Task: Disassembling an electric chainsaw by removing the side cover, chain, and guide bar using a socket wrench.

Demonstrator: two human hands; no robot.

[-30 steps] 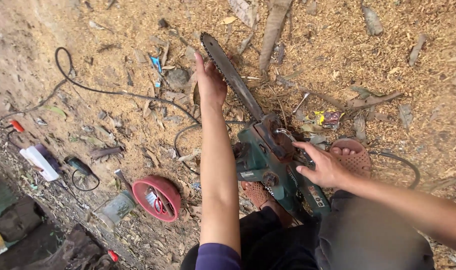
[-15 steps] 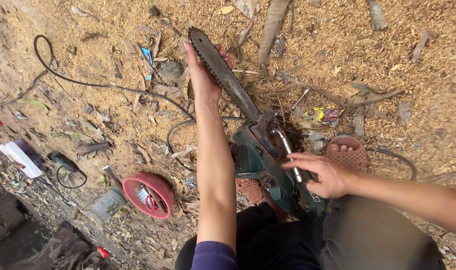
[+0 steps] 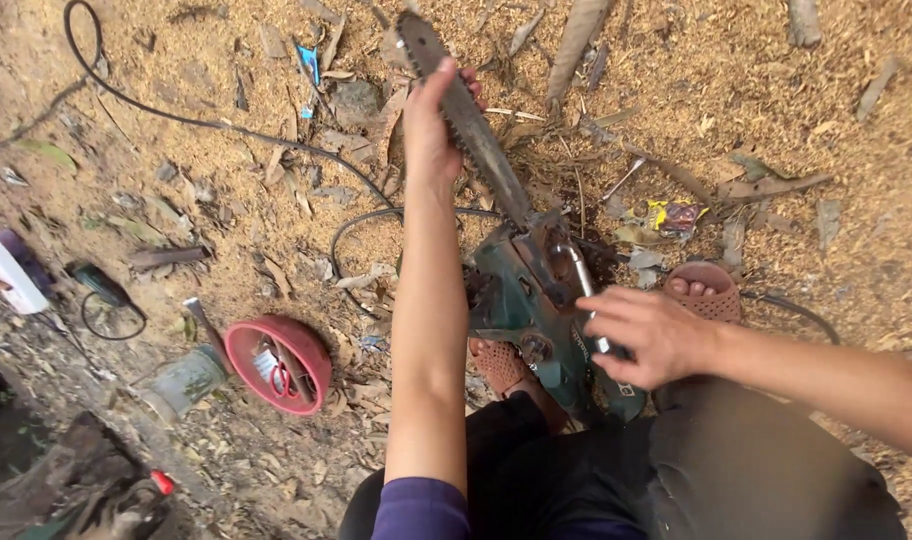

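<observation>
Sawdust-strewn ground: left hand (image 3: pixel 431 125) closing round chainsaw bar (image 3: pixel 471 125) far out; right hand (image 3: pixel 648 335) gripping tool (image 3: pixel 586 295) at chainsaw body (image 3: pixel 531 310), near knees. Adjusting seemingly unfinished; red bowl (image 3: pixel 276 362) lying left.

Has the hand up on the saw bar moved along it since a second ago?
No. The left hand grips the chainsaw bar near its tip, as before; only the camera view shifted.

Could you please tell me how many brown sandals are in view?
2: one sandal right of the chainsaw, toes showing; another sandal left of it, partly hidden.
</observation>
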